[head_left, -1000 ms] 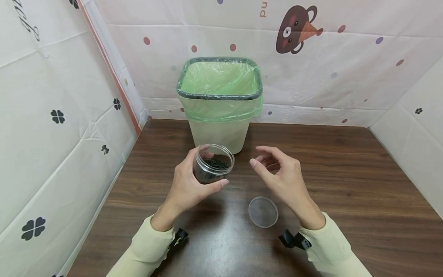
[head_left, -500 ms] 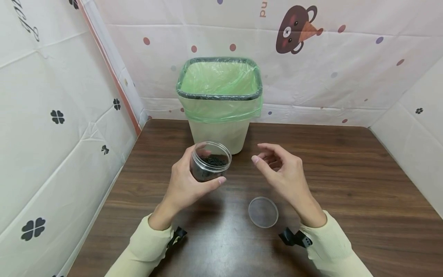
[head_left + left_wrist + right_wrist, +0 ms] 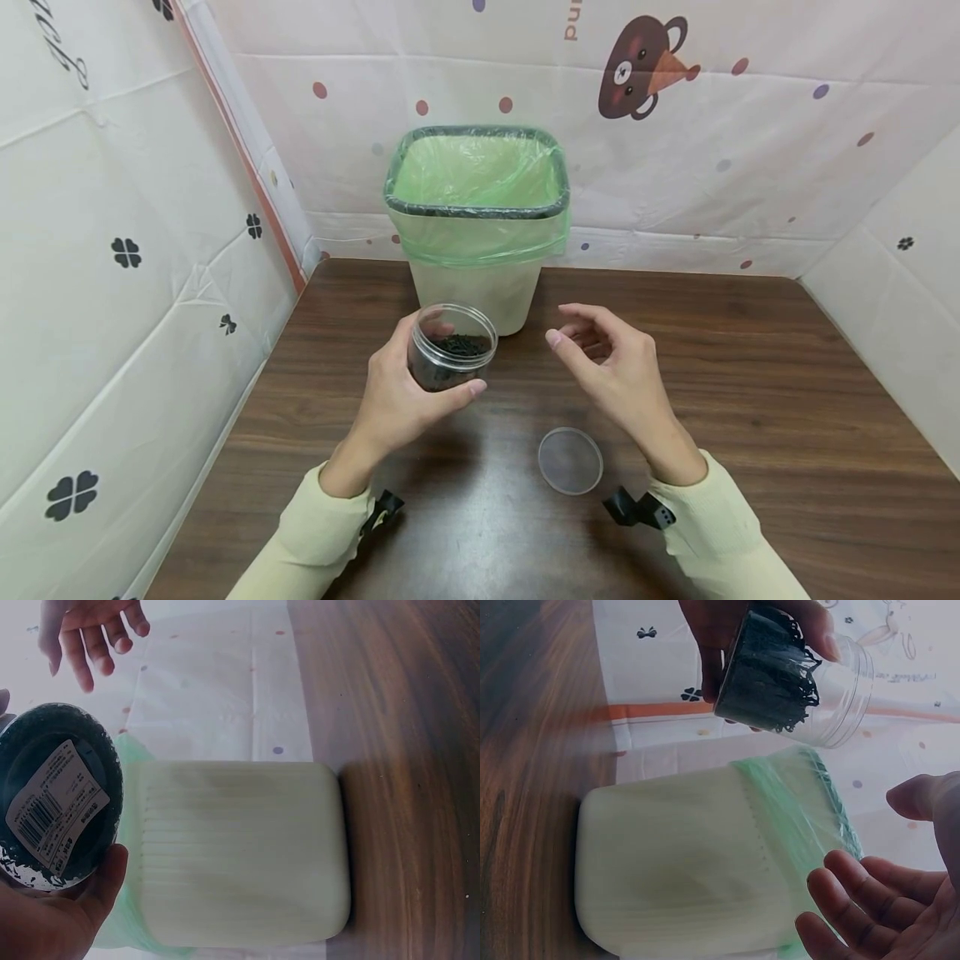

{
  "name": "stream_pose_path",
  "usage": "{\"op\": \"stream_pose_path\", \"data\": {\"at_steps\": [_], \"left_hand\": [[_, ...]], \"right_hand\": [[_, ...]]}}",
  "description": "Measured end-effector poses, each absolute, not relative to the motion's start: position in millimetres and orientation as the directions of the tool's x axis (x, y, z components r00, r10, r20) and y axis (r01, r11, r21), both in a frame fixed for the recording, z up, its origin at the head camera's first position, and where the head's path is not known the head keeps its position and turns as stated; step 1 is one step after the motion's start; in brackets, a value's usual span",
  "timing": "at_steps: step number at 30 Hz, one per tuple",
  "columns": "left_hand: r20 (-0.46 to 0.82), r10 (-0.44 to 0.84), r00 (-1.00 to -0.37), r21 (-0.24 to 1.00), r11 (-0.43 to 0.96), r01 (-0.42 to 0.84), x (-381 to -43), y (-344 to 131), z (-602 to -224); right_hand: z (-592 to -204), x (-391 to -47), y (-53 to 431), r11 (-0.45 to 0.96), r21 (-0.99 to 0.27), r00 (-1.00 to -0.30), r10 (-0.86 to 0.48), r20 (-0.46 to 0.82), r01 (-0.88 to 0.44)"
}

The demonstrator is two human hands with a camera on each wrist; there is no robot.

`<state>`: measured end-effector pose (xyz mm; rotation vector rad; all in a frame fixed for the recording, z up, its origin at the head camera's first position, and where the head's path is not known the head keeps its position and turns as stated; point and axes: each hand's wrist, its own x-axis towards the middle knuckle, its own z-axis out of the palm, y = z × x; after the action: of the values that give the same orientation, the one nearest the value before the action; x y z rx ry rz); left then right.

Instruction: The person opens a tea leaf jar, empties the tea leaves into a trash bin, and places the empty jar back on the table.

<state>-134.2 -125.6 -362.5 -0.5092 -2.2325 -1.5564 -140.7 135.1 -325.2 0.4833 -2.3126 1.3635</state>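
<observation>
My left hand [image 3: 397,392] grips a clear, lidless plastic jar [image 3: 452,348], partly filled with dark loose shreds that look like dry tea leaves [image 3: 769,675]. The jar is held above the table, its mouth tilted a little. A label with a barcode [image 3: 56,806] shows on its base in the left wrist view. To the right of the jar, my right hand [image 3: 615,375] hovers with fingers loosely bent and nothing in them. A clear round lid [image 3: 571,461] lies flat on the table, below and left of the right hand.
A cream trash bin [image 3: 472,287] with a green plastic liner [image 3: 480,242] over its rim stands behind the jar, near the back of the table. The brown wooden table [image 3: 750,417] is bordered by printed cloth at the back and sides.
My left hand and the jar have shifted slightly left and away from me. The right hand has risen slightly in view. The lid and bin stay in place.
</observation>
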Motion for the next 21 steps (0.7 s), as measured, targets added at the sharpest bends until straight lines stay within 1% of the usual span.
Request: {"op": "stream_pose_path", "data": {"at_steps": [21], "left_hand": [[0.526, 0.062, -0.848, 0.793, 0.326, 0.515, -138.3, -129.3, -358.7]], "right_hand": [[-318.5, -146.1, 134.1, 0.466, -0.739, -0.856, -0.083, 0.511, -0.486]]}}
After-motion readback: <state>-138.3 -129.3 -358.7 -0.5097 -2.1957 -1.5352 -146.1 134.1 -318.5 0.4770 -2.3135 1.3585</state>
